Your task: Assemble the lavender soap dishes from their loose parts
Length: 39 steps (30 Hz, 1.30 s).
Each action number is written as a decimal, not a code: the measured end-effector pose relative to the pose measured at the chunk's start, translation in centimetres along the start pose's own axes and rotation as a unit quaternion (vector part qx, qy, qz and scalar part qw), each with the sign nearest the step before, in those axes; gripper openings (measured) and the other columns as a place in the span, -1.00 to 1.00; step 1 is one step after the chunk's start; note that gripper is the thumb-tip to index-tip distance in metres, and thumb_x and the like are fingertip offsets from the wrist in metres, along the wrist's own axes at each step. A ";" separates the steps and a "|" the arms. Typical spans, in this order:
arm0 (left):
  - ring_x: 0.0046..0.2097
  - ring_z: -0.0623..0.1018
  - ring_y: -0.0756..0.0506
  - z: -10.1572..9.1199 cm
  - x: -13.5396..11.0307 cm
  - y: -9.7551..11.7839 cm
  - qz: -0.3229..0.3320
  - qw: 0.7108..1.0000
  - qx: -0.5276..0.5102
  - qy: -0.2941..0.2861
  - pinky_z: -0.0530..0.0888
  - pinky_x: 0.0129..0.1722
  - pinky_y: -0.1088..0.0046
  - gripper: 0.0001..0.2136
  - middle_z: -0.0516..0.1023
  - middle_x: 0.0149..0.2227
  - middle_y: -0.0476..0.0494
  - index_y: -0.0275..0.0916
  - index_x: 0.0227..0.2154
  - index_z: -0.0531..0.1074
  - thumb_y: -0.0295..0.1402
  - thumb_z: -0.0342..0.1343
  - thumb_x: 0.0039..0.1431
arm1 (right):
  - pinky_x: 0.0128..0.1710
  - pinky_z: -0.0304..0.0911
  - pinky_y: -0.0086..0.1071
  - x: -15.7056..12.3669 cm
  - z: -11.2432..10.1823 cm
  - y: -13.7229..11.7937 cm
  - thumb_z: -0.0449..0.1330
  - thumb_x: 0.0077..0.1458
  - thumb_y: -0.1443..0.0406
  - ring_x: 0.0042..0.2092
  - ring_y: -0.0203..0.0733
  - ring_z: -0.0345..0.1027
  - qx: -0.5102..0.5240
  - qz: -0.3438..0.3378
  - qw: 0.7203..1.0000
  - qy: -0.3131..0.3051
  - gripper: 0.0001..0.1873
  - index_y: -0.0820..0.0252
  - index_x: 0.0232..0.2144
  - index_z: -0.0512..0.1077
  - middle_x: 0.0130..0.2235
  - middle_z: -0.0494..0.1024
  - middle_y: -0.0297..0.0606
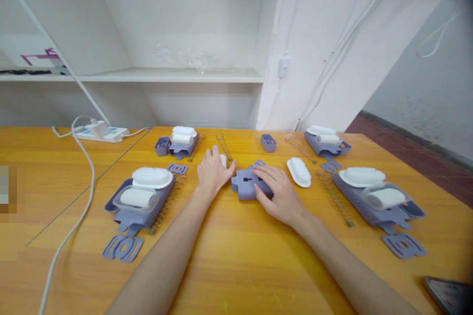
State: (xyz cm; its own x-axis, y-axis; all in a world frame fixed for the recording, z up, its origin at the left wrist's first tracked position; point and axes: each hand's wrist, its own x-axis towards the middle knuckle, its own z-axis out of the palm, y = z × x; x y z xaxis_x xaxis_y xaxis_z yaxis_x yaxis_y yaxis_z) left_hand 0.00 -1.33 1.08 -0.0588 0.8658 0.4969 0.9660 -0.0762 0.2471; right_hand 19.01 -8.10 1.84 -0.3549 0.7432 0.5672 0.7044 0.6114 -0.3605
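My left hand (213, 172) is closed over a small white piece (223, 160), probably a roll; most of it is hidden under the fingers. My right hand (281, 192) grips the right part of a grey-purple plastic holder (246, 186) lying on the table, thumb on the near side and fingers across its top. The holder has a dark keyhole-shaped slot and a tab at its left end. Behind it a flat slotted plate (257, 163) partly shows. A white oval lid-like piece (299, 172) lies right of my right hand, and a metal spring (223, 146) lies beyond my left.
Similar sets of holders, white pieces and springs stand at left front (144, 202), left back (183, 142), right front (377, 197) and right back (325, 142). A small purple cup (268, 142) sits at the back. A power strip (101, 132), white cable (90, 182) and phone (449, 295) also lie on the table.
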 end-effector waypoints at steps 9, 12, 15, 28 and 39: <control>-0.23 0.56 -0.27 0.0 0.4 -0.6 0.009 1.000 -0.021 -0.006 0.42 -0.33 0.30 -0.47 0.52 -0.25 -0.28 -0.24 0.10 0.08 -0.23 0.04 0.07 | 0.10 0.11 -0.06 0.0 -0.2 -0.2 0.07 0.10 0.30 0.08 -0.05 0.24 0.009 0.004 1.000 0.005 -0.62 0.13 0.00 0.32 0.01 0.43 -0.16; -0.24 0.57 -0.25 0.0 0.4 -0.5 -0.009 0.999 -0.046 0.014 0.42 -0.33 0.31 -0.51 0.54 -0.24 -0.29 -0.24 0.10 0.08 -0.20 0.00 0.14 | 0.09 0.12 -0.05 0.1 -0.2 -0.2 0.07 0.09 0.29 0.07 -0.04 0.25 0.012 0.011 1.000 0.008 -0.61 0.13 0.00 0.32 0.00 0.44 -0.15; -0.25 0.58 -0.23 -0.3 0.4 -0.3 -0.021 0.996 -0.072 0.052 0.42 -0.35 0.33 -0.50 0.53 -0.14 -0.28 -0.23 0.11 0.05 -0.16 -0.03 0.17 | 0.09 0.12 -0.04 0.1 -0.2 -0.2 0.07 0.08 0.30 0.07 -0.03 0.25 0.017 0.016 1.000 0.010 -0.61 0.12 0.00 0.32 -0.01 0.45 -0.15; -0.11 0.46 -0.13 -0.7 0.2 2.0 0.122 0.956 -0.218 0.156 0.40 -0.11 0.34 -0.69 0.46 -0.19 -0.20 -0.25 -0.14 0.28 -0.24 0.11 0.10 | -0.14 0.32 -0.16 1.2 -1.0 -1.8 0.07 0.11 0.16 -0.18 -0.08 0.40 0.125 0.214 0.952 0.181 -0.72 0.14 -0.18 0.41 -0.20 0.53 -0.15; 0.00 0.37 -0.14 -2.4 -0.9 3.8 0.355 0.906 -0.181 0.145 0.36 -0.02 0.28 -0.64 0.36 -0.01 -0.26 -0.18 0.06 0.26 -0.48 -0.05 0.20 | -0.19 0.41 -0.18 3.1 -2.8 -3.3 -0.08 0.15 0.08 -0.27 -0.13 0.48 0.645 0.447 0.612 0.093 -0.72 0.13 -0.26 0.25 -0.38 0.52 -0.20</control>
State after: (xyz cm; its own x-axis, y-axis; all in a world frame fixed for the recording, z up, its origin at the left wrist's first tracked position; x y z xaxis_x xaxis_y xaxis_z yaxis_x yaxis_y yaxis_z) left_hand 3.14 -3.65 3.57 0.4310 0.3728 0.8217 0.6437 -0.7652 0.0095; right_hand 17.31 -8.59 6.83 -0.0217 0.9672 -0.2529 -0.5490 -0.2229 -0.8055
